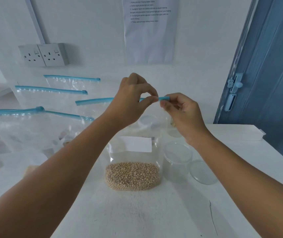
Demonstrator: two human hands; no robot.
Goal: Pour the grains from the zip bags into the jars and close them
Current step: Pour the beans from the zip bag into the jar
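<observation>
Both sets of fingers pinch the blue zip strip (163,98), left hand (134,98) at nine o'clock of right hand (183,114), holding the zip bag (134,162) of grains (132,176) upright on the surface (137,212); a jerky pull could tip it against the open jar (177,160) at three o'clock.

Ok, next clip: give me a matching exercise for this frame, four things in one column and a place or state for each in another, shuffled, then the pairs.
Things:
1. zip bag of grains
2. open jar
3. jar lid
4. instruction sheet

Places or states:
A. taped to the wall
B. lying flat on the table, right of the jar
C. held up by its blue zip strip, between left hand and right hand
D. standing empty beside the bag

Pairs: 1-C, 2-D, 3-B, 4-A
</observation>
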